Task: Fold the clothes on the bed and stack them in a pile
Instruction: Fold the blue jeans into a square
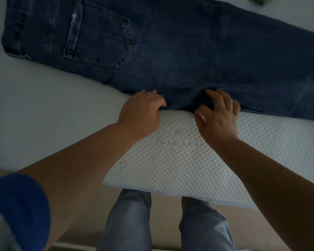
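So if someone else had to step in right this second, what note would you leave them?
Left hand: fingers curled on the near edge of the dark jeans.
Right hand: fingers curled, pinching the same edge a little further right.
The jeans lie spread flat across the bed, back pocket up, waistband to the left; their near edge rests on a white textured mat.
Done: jeans laid out flat, with no crosswise fold visible.
Left: fold the jeans, start the pile. A dark green item shows at the top edge; I cannot tell what it is.

1 pair of jeans (179,51), 2 hands, 1 textured white mat (188,169), 1 bed (34,115)
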